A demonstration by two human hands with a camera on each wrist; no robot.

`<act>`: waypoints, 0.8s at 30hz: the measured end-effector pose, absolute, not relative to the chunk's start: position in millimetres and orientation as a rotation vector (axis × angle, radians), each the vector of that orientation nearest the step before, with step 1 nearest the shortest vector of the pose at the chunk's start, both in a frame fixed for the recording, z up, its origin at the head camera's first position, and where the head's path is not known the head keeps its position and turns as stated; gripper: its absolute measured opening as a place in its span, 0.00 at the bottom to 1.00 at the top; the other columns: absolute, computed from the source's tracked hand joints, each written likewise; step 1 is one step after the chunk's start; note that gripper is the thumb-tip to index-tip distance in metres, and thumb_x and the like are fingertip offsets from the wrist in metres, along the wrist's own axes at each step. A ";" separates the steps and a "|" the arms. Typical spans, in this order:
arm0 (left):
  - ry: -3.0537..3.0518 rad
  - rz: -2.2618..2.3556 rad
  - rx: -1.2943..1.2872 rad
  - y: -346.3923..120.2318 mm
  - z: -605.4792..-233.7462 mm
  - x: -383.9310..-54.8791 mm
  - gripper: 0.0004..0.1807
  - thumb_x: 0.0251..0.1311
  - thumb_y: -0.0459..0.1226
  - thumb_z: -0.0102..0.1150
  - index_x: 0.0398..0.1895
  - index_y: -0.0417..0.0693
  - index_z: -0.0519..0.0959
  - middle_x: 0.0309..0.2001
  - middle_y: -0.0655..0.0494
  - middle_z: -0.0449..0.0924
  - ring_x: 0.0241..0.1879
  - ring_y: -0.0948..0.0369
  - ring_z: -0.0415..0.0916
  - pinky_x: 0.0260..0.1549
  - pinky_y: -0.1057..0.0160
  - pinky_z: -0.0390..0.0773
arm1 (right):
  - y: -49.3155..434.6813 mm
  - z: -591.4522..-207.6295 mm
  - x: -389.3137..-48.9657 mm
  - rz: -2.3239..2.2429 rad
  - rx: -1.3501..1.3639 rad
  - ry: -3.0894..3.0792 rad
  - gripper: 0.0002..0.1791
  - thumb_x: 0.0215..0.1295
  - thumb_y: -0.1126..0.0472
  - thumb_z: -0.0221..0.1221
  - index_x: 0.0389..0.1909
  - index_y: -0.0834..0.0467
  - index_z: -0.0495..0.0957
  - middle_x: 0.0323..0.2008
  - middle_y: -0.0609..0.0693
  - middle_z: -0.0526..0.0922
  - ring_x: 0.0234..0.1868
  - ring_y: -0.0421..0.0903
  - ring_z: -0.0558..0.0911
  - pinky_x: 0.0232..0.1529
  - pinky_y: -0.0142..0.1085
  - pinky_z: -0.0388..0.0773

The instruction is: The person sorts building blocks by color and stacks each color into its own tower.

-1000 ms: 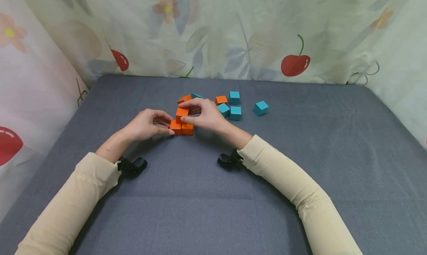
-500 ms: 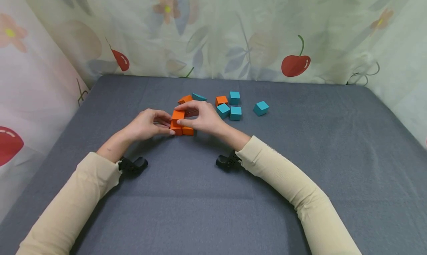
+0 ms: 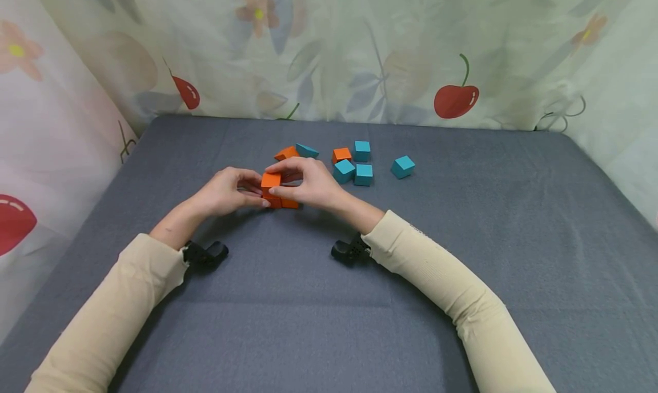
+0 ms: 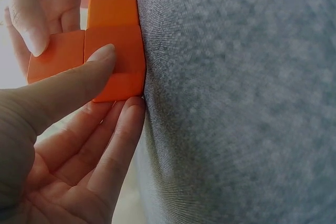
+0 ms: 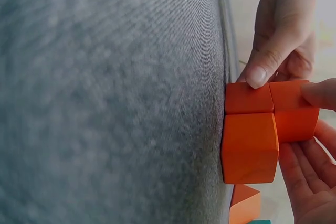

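Note:
Two orange cubes stand side by side on the cloth, the lower left cube (image 4: 123, 40) and the lower right cube (image 5: 249, 148). A third, the upper orange cube (image 3: 271, 181), sits squarely over the lower left one. My left hand (image 3: 223, 192) pinches the lower left cube, thumb on its near face and fingers around its left and far sides. With thumb and fingertips, my right hand (image 3: 316, 183) holds the upper cube from the right. That hand's palm side hangs beside the lower right cube without visibly gripping it.
Behind the hands lie an orange wedge (image 3: 286, 153) and a blue wedge (image 3: 307, 151), partly covered. An orange block (image 3: 341, 155) and several blue cubes (image 3: 363, 175) sit to the right, with one blue cube (image 3: 402, 167) farther off. A patterned curtain (image 3: 329, 50) hangs behind the table.
The upper cube in my right hand has moved left and down, from over the joint of the two lower cubes to directly over the left one. My left hand has stayed put.

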State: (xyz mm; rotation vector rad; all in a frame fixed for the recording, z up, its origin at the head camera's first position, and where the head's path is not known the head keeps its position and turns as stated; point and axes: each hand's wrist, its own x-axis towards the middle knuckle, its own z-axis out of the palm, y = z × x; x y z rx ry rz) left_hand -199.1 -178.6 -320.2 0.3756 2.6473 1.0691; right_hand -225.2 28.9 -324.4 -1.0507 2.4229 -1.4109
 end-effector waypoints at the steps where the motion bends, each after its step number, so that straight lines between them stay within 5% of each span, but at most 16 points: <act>1: 2.642 1.075 0.375 -178.6 -320.2 -199.3 0.20 0.58 0.37 0.66 0.53 0.38 0.77 0.49 0.43 0.81 0.49 0.52 0.78 0.49 0.54 0.79 | 28.6 -324.5 -225.1 -1.410 -1.053 2.420 0.22 0.60 0.62 0.65 0.55 0.61 0.78 0.51 0.54 0.82 0.48 0.46 0.83 0.50 0.31 0.79; 24: 2.610 1.101 0.349 -179.0 -321.1 -200.4 0.23 0.57 0.36 0.67 0.55 0.37 0.76 0.50 0.41 0.79 0.49 0.52 0.80 0.51 0.54 0.79 | 45.9 -321.0 -231.3 -1.504 -0.967 2.406 0.23 0.60 0.55 0.66 0.55 0.60 0.78 0.55 0.54 0.81 0.55 0.52 0.78 0.60 0.42 0.74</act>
